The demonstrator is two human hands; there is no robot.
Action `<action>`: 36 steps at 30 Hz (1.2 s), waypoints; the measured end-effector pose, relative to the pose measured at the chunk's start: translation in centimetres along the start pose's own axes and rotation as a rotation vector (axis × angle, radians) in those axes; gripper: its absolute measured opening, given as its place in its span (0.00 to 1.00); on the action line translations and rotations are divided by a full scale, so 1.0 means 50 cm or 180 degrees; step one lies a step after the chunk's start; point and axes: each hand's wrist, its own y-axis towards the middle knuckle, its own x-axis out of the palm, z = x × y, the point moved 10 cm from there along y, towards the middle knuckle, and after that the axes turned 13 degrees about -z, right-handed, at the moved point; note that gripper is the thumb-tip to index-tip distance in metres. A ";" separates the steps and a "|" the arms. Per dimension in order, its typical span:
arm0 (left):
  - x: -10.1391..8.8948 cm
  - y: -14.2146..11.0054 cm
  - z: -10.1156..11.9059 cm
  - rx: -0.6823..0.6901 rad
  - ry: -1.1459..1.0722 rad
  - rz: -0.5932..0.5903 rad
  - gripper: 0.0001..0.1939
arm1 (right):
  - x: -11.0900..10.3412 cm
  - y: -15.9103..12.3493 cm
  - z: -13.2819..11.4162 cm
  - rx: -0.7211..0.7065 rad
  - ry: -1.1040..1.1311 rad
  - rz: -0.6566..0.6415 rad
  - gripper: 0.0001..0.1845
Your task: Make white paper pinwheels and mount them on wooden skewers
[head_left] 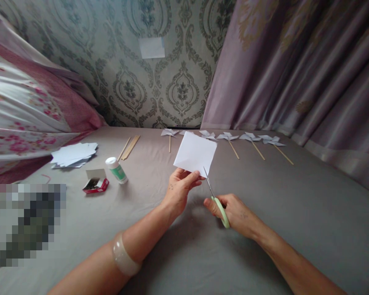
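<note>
My left hand (184,184) pinches a square sheet of white paper (195,151) by its lower edge, thumb on top and fingers beneath. In my right hand (230,211) is a pair of scissors (222,211) with pale green handles. The blades point up and away from me, and one overlaps the paper's lower right corner. Whether the blades have cut into the sheet I cannot tell. Behind the paper stands a row of white paper pinwheels on sticks, among them a pinwheel (229,137) to the right and another pinwheel (169,133) to the left.
On the left lie a stack of white paper (74,155), several wooden sticks (130,148), a white and green glue bottle (117,171) and an open red box (95,184) of small dark items. A grey cloth (279,229) covers the surface. Curtains (283,69) hang at the right.
</note>
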 end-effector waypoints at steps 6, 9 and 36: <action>0.000 -0.001 0.000 0.0007 0.0008 0.0045 0.15 | -0.004 0.000 0.003 0.0078 -0.0010 0.0052 0.31; 0.001 -0.001 0.001 0.0021 0.0015 0.0030 0.15 | -0.006 0.000 0.004 0.0093 0.0009 0.0084 0.31; 0.002 -0.001 0.004 0.0032 0.0016 -0.0001 0.15 | -0.010 0.001 0.009 0.0185 0.0133 0.0193 0.32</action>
